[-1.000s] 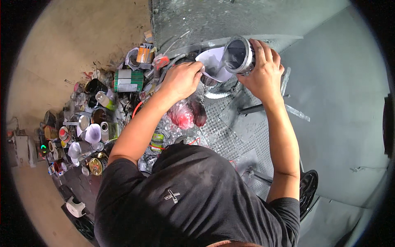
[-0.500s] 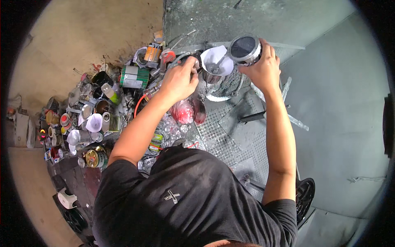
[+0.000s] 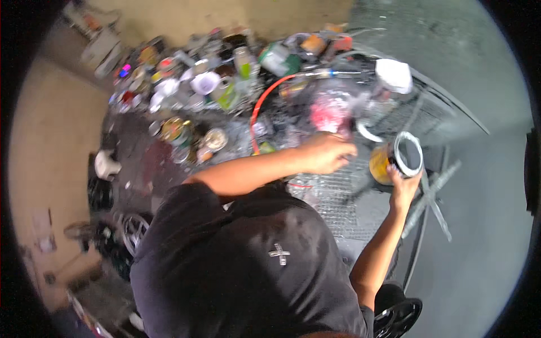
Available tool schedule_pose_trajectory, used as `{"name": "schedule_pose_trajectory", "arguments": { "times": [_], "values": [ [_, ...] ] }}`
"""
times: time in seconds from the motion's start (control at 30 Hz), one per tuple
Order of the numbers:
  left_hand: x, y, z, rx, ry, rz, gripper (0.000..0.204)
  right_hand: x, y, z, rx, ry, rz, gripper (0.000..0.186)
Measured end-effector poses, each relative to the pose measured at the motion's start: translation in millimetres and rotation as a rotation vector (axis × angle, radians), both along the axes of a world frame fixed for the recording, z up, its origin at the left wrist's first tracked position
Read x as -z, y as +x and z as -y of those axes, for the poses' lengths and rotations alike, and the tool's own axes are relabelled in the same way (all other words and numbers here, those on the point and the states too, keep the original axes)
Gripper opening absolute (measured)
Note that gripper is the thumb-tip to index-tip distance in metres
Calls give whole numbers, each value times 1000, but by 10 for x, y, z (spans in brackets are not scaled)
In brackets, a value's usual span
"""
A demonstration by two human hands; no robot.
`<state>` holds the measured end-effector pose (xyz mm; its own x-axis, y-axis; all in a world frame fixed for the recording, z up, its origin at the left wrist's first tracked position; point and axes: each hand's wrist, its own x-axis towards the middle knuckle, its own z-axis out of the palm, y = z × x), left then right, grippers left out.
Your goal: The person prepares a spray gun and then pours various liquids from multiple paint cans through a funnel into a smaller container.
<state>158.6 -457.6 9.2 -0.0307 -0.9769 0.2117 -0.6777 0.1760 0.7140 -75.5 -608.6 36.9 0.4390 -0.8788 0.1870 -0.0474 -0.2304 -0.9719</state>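
Note:
My right hand (image 3: pixel 403 183) grips a yellow paint can (image 3: pixel 380 164) with a silver rim. The can is tilted, and its dark mouth faces right. To its left, my left hand (image 3: pixel 328 153) is closed with its fingers curled in. Whether it holds anything small is hidden by the fingers and blur. A white paper cone (image 3: pixel 394 76) stands beyond both hands, apart from them. Just past my left hand lies a clear plastic bundle smeared red (image 3: pixel 331 112).
A cluttered bench with several cans and cups, among them a green can (image 3: pixel 280 59) and a white paper cone strainer (image 3: pixel 205 83), runs along the far left. An orange hose (image 3: pixel 260 107) curves over it. Crossed grey strips (image 3: pixel 431 194) lie at the right, below the grey wall.
The view has swung, shifting the bench up and right in the picture. My right hand has brought the can away from the paper cone and nearer me. My left hand has come back too.

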Motion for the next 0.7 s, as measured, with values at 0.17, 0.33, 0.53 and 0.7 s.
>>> {"name": "schedule_pose_trajectory", "arguments": {
  "times": [0.17, 0.33, 0.53, 0.7],
  "values": [
    [-6, -441, -546, 24, -52, 203, 120, 752, -117, -946, -130, 18, -228, 109],
    [203, -350, -970, 96, 19, 360, 122, 1266, 70, -1570, -366, 20, -346, 101],
    [134, 93, -1641, 9, 247, 352, 117, 1318, 668, -1977, -607, -44, -341, 105],
    [289, 773, -2290, -207, 359, 348, 117, 1394, 1336, -2307, -765, -116, -430, 128]
  ]
}}
